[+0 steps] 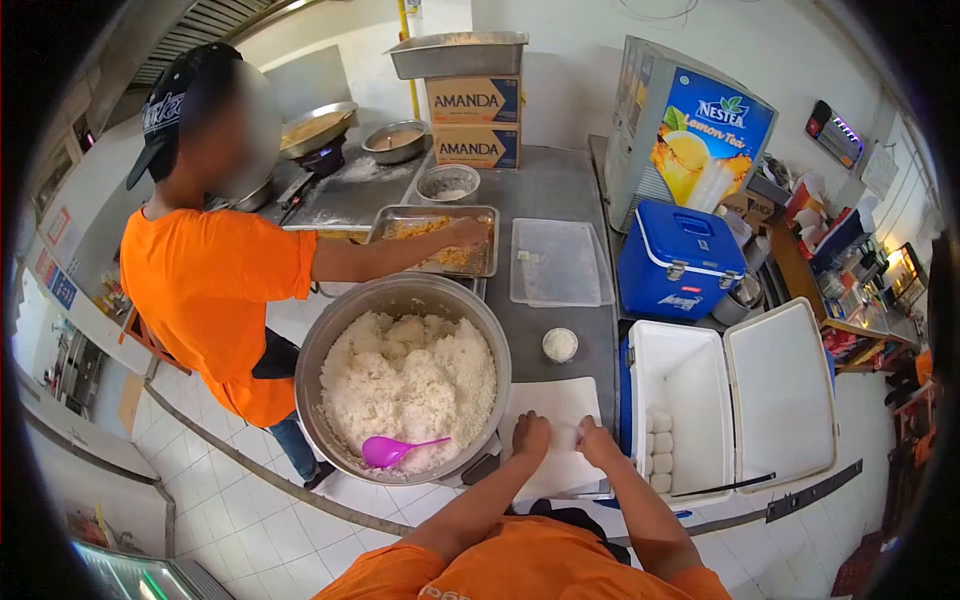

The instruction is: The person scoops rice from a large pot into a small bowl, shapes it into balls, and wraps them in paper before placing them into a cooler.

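Observation:
My left hand [532, 437] and my right hand [597, 443] are close together over a white sheet of paper [550, 398] on the counter. Between them is a thin, whitish see-through plastic piece [566, 438], with the fingers of both hands closed at its sides. Just beyond the paper stands a small round cup of rice [560, 345]. Left of my hands, a large metal pot [503, 365] holds a heap of white rice [410, 360]. A purple rice scoop [385, 452] lies on the rice.
An open white cooler [728, 400] on the right holds several white packed portions [661, 455]. A blue cooler [680, 260] and a clear plastic lid [556, 262] are further back. On the left, a person in orange [205, 300] reaches into a metal tray [493, 240] of yellowish food.

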Demonstrator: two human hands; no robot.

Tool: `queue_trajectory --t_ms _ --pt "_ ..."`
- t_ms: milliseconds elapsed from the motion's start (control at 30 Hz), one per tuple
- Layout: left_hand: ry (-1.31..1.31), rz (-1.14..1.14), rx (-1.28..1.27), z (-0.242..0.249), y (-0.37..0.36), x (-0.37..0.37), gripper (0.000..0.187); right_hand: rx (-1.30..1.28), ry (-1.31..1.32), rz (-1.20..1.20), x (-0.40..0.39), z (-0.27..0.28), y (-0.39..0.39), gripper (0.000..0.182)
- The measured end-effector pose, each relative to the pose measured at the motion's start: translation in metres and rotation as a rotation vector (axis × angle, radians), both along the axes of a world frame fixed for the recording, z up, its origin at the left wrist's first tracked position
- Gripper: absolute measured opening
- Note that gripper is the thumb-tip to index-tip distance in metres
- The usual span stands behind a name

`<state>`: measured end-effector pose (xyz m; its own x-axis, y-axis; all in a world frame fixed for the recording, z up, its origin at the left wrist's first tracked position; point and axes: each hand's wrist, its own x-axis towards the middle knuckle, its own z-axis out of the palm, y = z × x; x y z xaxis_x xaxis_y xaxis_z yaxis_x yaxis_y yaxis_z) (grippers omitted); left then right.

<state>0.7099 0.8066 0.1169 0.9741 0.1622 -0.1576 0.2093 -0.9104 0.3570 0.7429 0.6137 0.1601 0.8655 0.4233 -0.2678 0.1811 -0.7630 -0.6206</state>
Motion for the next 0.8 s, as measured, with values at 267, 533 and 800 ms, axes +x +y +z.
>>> queue_trajectory --t_ms 267,533,800 --pt "-0.197 0.063 -0.282 0.002 0.005 -0.049 0.012 -0.034 -0.422 -0.083 -0.035 -0.036 0.011 0.004" --pt "-0.352 0.256 -0.538 0.034 -0.017 -0.037 0.013 0.359 0.189 -0.461 -0.025 0.031 0.014 0.030" --pt "-0.345 0.363 -1.116 0.081 -0.084 0.003 0.046 1.230 0.522 -0.641 0.000 0.032 -0.023 0.037"
